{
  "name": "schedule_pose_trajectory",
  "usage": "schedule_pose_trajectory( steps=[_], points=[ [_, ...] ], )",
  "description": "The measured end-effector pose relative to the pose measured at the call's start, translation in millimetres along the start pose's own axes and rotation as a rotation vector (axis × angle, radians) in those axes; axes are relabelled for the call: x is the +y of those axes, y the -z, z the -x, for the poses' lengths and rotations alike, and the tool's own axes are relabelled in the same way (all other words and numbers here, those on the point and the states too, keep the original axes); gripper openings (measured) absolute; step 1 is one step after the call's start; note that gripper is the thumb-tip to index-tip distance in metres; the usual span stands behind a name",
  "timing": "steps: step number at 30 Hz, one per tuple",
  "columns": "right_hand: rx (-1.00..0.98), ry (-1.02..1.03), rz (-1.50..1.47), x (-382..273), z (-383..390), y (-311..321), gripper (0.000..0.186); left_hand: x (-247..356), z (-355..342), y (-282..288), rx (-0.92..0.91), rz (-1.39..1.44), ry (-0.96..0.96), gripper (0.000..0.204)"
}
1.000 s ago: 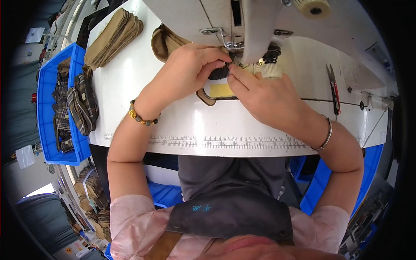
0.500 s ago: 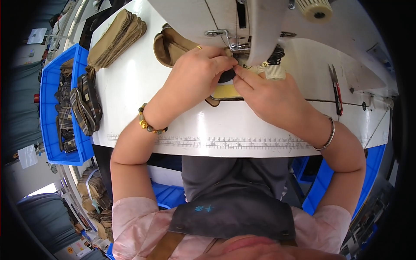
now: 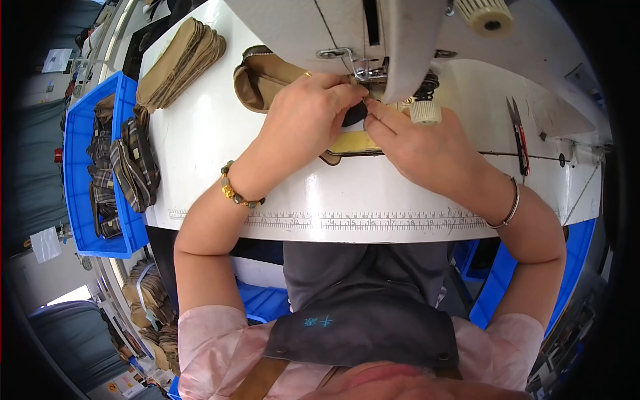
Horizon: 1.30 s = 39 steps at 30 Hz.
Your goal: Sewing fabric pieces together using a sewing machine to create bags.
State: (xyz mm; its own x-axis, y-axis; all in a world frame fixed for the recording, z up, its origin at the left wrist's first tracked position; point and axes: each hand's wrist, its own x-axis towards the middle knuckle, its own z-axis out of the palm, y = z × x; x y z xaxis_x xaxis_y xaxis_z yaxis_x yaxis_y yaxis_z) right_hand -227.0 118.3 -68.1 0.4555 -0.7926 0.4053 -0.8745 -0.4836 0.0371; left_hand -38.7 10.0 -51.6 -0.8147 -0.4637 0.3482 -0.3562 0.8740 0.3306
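Black cloth (image 3: 355, 116) at the sewing machine (image 3: 407, 40), just on the near side of its presser foot (image 3: 371, 75). Fingers of the left hand (image 3: 310, 110) and right hand (image 3: 423, 143) are clamped on it, tips nearly meeting. On the bench (image 3: 380, 193): brown pouch (image 3: 253, 83), left; scissors (image 3: 518, 137), right.

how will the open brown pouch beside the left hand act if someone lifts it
The brown pouch would probably sag or fold, since its walls look like soft cloth. It is likely light for its size, as its open mouth shows a hollow inside. The zipper along its upper edge may keep that part somewhat stiffer.
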Motion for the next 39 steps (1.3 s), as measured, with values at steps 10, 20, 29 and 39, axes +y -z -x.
schedule_pose_trajectory(
  steps=[10,20,29,39],
  points=[
    [0.063,-0.056,-0.059,6,-1,0,0.007,17,13,24,0.144,-0.416,-0.213,0.042],
    [0.045,-0.078,-0.055,8,-1,-1,0.003,-13,6,11,0.076,-0.444,-0.334,0.043],
    [0.046,-0.145,-0.061,12,-1,-5,0.004,-15,5,12,0.059,-0.372,-0.333,0.035],
    [0.116,-0.058,-0.113,19,-6,-16,0.005,-13,3,5,0.201,-0.342,-0.512,0.029]
  ],
)
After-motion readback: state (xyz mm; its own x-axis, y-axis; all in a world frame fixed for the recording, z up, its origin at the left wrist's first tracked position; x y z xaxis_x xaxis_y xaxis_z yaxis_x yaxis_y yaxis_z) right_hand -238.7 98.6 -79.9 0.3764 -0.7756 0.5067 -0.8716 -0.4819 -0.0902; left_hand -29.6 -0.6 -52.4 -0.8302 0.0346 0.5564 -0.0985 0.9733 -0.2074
